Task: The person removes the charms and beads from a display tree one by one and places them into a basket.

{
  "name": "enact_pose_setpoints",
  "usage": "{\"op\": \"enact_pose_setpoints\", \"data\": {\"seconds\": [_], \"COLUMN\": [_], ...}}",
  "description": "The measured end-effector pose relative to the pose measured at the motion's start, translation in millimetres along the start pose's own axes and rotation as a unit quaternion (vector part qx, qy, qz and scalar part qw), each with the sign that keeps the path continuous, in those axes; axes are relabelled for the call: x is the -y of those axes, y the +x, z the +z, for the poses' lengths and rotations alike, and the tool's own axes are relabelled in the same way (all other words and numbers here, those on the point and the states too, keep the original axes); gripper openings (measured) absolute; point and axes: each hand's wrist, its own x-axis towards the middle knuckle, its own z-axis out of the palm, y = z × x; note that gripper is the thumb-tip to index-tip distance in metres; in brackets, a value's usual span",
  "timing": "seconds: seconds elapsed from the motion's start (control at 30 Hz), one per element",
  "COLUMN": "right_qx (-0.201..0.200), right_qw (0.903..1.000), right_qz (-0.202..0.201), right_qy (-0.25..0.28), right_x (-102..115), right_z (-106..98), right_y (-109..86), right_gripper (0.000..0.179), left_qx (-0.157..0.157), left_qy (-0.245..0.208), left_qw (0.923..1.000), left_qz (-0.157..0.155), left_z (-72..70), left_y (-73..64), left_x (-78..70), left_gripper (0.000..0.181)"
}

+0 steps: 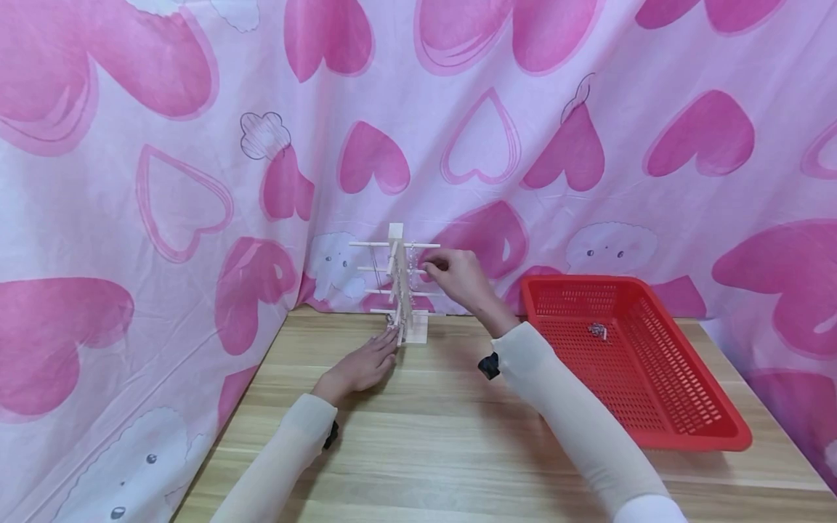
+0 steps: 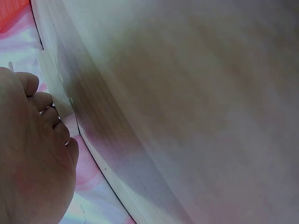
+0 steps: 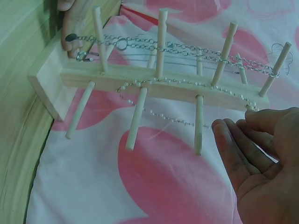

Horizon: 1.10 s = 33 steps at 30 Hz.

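Note:
A wooden jewelry stand with pegs (image 1: 396, 232) stands at the table's back edge. My right hand (image 1: 458, 274) is at its upper right pegs, thumb and fingertips pinching a beaded necklace (image 3: 163, 115) that loops along that side. In the right wrist view, the thumb covers most of the top peg. At the stand's foot, my left hand (image 1: 362, 363) rests low with its fingers extended to the base (image 3: 49, 86). Chain necklaces (image 3: 182, 49) hang from the other pegs, one with a dark pendant (image 3: 71, 37) near the left fingers.
A red plastic basket (image 1: 693, 363) stands on the right of the wooden table (image 1: 418, 450), beside my right forearm. A small heap of jewelry (image 1: 598, 331) lies inside it. Pink heart-patterned cloth (image 1: 418, 145) hangs close behind the stand and along the left.

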Motion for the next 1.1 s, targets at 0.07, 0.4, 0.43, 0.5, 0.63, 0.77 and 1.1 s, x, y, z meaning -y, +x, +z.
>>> {"op": "enact_pose_setpoints", "data": {"seconds": [0.07,0.4,0.43,0.5,0.63,0.77,1.1], "right_qx": [0.001,0.003,0.004,0.006,0.006,-0.001,-0.019], "right_qw": [1.0,1.0,1.0,1.0,0.9999,0.9998,0.9996], "right_qz": [-0.003,0.004,0.002,0.0,0.005,0.013,0.014], "right_qy": [0.005,0.002,0.003,0.006,0.01,0.013,0.016], "right_x": [2,7,7,8,9,10,7], "right_z": [3,16,17,18,19,19,21], "right_y": [2.9,7.6,8.2,9.6,11.4,12.2,11.4], "right_gripper": [0.021,0.026,0.026,0.025,0.022,0.019,0.016], "left_qx": [-0.001,0.003,0.004,0.004,0.007,0.01,0.01], "left_qy": [0.001,0.003,0.004,0.005,0.004,0.003,0.004], "left_qw": [1.0,1.0,1.0,1.0,1.0,0.9999,0.9999], "left_qz": [0.0,-0.003,-0.003,-0.004,-0.003,-0.002,-0.007], "left_z": [0.0,0.8,0.7,0.3,-0.9,-2.2,-0.9], "left_y": [0.3,0.9,1.1,1.4,1.9,2.4,2.2], "left_x": [0.8,1.4,1.4,1.3,0.5,-0.2,-0.1], "left_gripper": [0.059,0.059,0.06,0.06,0.06,0.06,0.06]}}
